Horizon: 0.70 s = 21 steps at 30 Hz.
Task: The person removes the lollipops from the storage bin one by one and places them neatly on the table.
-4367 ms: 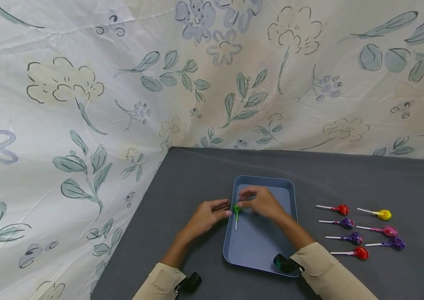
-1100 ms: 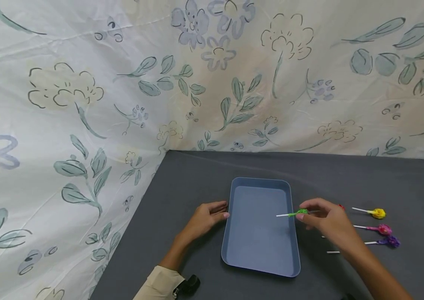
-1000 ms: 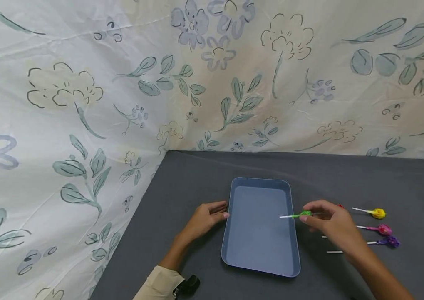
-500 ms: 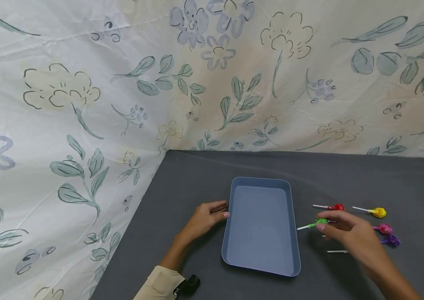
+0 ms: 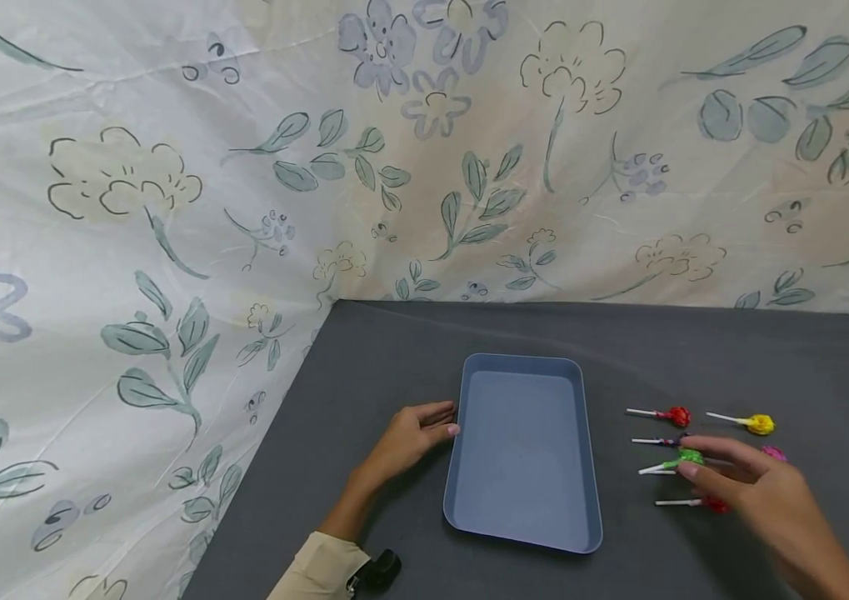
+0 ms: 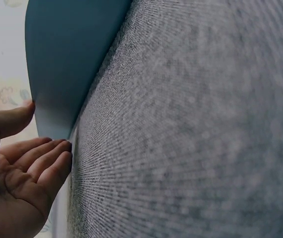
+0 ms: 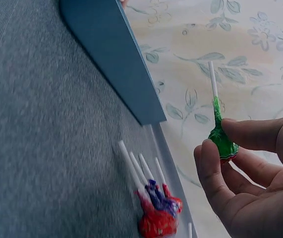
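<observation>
My right hand [image 5: 761,483] pinches a green lollipop [image 7: 222,141] by its wrapped head between thumb and fingers, the white stick pointing away from the palm. In the head view it hangs over the group of lollipops on the right and hides some of them. My left hand [image 5: 411,442] rests at the left side of the blue tray [image 5: 523,533], fingers fairly straight and thumb by the rim. In the left wrist view the thumb and fingertips are right at the tray's outer wall [image 6: 67,64]. Nothing lies in the tray.
Right of the tray on the grey cloth lie a red lollipop [image 5: 679,416], a yellow lollipop [image 5: 761,425], a partly hidden pink one [image 5: 774,453], and another red one [image 5: 715,503] below the hand. Purple lollipops are mostly covered. A flowered curtain [image 5: 469,208] stands behind the table.
Earlier, the green lollipop lay in the tray by its left wall. My right hand has lifted it out and carried it right, over the other lollipops. The left hand stays at the tray.
</observation>
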Each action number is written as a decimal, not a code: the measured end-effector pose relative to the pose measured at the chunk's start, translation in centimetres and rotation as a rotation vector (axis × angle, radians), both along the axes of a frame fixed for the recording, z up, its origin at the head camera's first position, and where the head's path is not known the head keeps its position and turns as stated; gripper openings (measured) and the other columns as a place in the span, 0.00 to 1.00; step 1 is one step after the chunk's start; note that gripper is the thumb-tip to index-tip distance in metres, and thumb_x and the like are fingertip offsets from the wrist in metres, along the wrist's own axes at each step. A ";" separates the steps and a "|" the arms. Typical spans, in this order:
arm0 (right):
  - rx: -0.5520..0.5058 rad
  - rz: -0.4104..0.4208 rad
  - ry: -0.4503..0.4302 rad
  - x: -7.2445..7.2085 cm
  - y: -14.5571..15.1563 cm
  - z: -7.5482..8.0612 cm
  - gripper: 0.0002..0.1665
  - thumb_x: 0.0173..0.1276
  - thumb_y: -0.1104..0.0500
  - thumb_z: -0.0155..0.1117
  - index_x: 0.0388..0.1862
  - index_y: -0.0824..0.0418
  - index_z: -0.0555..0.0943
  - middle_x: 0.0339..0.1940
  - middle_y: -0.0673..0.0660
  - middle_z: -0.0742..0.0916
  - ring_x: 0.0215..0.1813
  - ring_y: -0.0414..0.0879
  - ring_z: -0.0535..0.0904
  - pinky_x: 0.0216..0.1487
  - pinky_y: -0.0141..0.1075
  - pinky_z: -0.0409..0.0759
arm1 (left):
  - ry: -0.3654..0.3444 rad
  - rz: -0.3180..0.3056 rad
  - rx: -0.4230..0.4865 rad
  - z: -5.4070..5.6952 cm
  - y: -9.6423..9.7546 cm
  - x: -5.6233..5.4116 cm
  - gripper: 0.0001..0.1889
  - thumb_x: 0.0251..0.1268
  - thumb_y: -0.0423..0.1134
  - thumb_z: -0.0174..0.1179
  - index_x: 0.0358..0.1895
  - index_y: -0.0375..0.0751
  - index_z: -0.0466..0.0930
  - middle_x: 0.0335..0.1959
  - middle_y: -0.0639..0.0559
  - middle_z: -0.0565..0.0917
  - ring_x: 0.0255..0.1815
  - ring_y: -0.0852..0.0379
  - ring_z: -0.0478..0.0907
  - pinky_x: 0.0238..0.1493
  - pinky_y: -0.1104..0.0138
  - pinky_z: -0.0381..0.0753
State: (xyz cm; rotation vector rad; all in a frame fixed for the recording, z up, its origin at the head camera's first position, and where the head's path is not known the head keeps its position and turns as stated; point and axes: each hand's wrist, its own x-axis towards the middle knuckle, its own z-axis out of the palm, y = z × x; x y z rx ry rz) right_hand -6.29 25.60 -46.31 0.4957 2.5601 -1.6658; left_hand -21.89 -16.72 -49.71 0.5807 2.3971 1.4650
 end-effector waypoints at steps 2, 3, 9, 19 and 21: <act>0.013 -0.020 -0.037 0.0 0.4 -0.2 0.29 0.72 0.40 0.73 0.68 0.49 0.84 0.43 0.35 0.90 0.39 0.40 0.89 0.38 0.34 0.83 | -0.001 -0.002 -0.001 0.0 0.0 0.0 0.30 0.76 0.46 0.67 0.73 0.33 0.76 0.70 0.41 0.82 0.70 0.47 0.81 0.69 0.55 0.81; 0.033 -0.034 -0.055 -0.1 0.6 -0.3 0.31 0.72 0.38 0.73 0.69 0.49 0.84 0.45 0.33 0.88 0.39 0.36 0.88 0.38 0.34 0.83 | -0.003 -0.002 0.000 0.1 -0.1 0.1 0.30 0.76 0.46 0.67 0.73 0.33 0.76 0.70 0.41 0.82 0.70 0.46 0.81 0.69 0.55 0.81; 0.152 -0.136 -0.144 -0.1 1.4 -0.9 0.43 0.72 0.35 0.70 0.75 0.59 0.76 0.65 0.58 0.81 0.42 0.28 0.79 0.48 0.46 0.81 | -0.008 -0.004 0.014 0.1 -0.1 0.2 0.30 0.76 0.45 0.67 0.73 0.32 0.75 0.70 0.39 0.81 0.71 0.44 0.80 0.69 0.53 0.81; 0.235 -0.179 -0.198 0.9 3.5 -2.3 0.45 0.76 0.40 0.68 0.76 0.70 0.70 0.71 0.80 0.74 0.60 0.74 0.79 0.51 0.64 0.77 | -0.020 -0.002 0.029 0.2 0.0 0.2 0.29 0.76 0.43 0.67 0.73 0.32 0.75 0.70 0.39 0.81 0.70 0.44 0.80 0.68 0.53 0.81; 0.249 -0.184 -0.220 1.0 4.2 -2.9 0.46 0.77 0.40 0.67 0.77 0.72 0.68 0.71 0.81 0.73 0.61 0.75 0.78 0.50 0.64 0.78 | -0.022 -0.003 0.031 0.3 0.0 0.3 0.29 0.76 0.43 0.67 0.73 0.32 0.75 0.70 0.38 0.81 0.70 0.43 0.80 0.68 0.53 0.82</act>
